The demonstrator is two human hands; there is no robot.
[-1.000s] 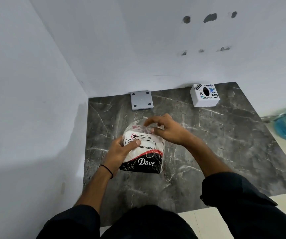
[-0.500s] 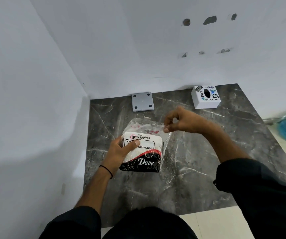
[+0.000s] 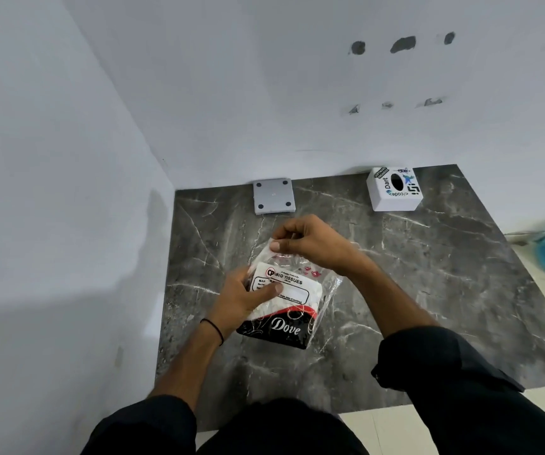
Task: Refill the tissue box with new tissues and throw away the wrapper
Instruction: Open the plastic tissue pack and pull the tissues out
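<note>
Left hand (image 3: 243,298) gripping tissue pack (image 3: 284,303), right hand (image 3: 307,243) pinching its top edge

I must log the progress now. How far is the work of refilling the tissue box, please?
Early stage. Done: nothing can be seen as finished. The white tissue box stands alone at the back of the marble surface, and its base plate lies apart beside it. In hand: the left hand grips the tissue pack while the right hand pinches the top of its plastic wrapper. Left: remove the tissues, load the box, discard the wrapper.
</note>
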